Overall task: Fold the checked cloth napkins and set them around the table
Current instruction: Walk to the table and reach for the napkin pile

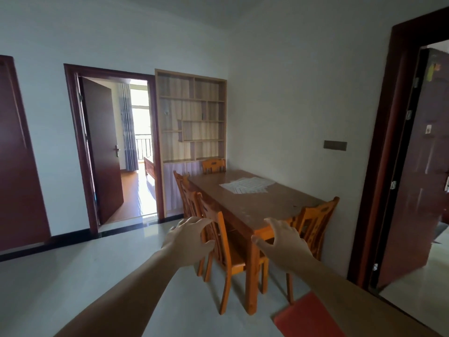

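Pale checked napkins (246, 185) lie flat in a loose pile on the far half of a brown wooden table (255, 207) that stands against the right wall. I am several steps away from it. My left hand (188, 242) and my right hand (283, 243) are stretched out in front of me at chest height, fingers spread, holding nothing. Both hands are in the air short of the table's near end.
Orange wooden chairs stand around the table: two on the left side (218, 242), one at the near end (313, 222), one at the far end (213, 165). A red mat (308, 317) lies on the pale tiled floor. An open doorway (116, 152) is at the left, another door (422, 166) at the right.
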Available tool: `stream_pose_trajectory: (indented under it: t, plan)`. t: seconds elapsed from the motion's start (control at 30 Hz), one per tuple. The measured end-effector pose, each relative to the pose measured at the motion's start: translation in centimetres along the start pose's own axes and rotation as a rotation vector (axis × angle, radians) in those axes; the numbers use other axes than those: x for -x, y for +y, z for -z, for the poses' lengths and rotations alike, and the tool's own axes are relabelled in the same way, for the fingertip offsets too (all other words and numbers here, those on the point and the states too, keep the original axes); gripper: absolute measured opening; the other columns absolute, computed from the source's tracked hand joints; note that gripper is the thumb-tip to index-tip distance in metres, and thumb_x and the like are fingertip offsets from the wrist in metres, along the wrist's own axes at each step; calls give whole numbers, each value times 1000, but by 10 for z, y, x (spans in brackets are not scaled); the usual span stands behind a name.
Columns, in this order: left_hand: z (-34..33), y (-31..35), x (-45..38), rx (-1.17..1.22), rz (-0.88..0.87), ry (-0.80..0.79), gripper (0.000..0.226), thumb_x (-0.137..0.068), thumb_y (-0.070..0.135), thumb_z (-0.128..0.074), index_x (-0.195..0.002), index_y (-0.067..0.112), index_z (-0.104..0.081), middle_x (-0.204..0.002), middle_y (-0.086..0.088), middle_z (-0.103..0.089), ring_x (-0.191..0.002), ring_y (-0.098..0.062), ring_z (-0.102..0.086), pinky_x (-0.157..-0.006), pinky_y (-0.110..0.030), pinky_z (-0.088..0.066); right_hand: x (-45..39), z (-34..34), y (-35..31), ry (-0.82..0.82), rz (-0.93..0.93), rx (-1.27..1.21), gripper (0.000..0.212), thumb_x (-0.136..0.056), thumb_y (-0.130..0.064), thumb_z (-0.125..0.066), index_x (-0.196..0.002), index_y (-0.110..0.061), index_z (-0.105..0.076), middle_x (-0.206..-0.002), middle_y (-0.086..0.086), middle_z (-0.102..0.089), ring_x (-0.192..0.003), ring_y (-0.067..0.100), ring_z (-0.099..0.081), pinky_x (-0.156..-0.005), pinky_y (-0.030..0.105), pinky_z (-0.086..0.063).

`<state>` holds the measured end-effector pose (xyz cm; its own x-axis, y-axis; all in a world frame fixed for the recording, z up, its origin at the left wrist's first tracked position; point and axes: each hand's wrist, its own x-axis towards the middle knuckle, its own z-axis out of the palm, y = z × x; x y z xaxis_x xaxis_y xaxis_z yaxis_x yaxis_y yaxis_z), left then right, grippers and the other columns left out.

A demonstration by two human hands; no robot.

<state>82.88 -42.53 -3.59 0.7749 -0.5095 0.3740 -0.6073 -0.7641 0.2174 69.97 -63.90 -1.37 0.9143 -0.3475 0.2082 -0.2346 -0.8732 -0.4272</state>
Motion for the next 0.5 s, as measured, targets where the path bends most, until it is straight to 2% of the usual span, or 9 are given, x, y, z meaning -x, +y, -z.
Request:
stream_pose_trajectory:
  t: [0.17, 0.33, 0.5]
  plan:
    - [-59, -39, -116, 46, -11, -24, 64, -72, 70, -38, -131, 45, -46, -126, 15, -58, -113, -15, -57, -91, -42, -53, -124, -33, 30, -20, -42, 16, 70, -88, -67, -44, -148, -35, -25, -153, -4, -31, -140, 23, -31, -113, 50, -30]
    - [-94, -64, -229, 57, -3, -62, 67, -77, 64, -43, -138, 37, -45, -140, 11, -51, -125, -17, -50, -99, -43, -49, -242, -44, 54, -40, -91, 45, 74, -88, -69, -39, -150, -33, -22, -157, -3, -26, -142, 24, -28, -114, 49, -28]
    - [-125, -76, -328, 66, -4, -75, 68, -79, 64, -48, -141, 36, -42, -142, 11, -48, -125, -16, -50, -101, -44, -47, -343, -57, 85, -32, -100, 53, 81, -80, -78, -31, -149, -36, -24, -155, -5, -30, -140, 23, -31, -113, 52, -30]
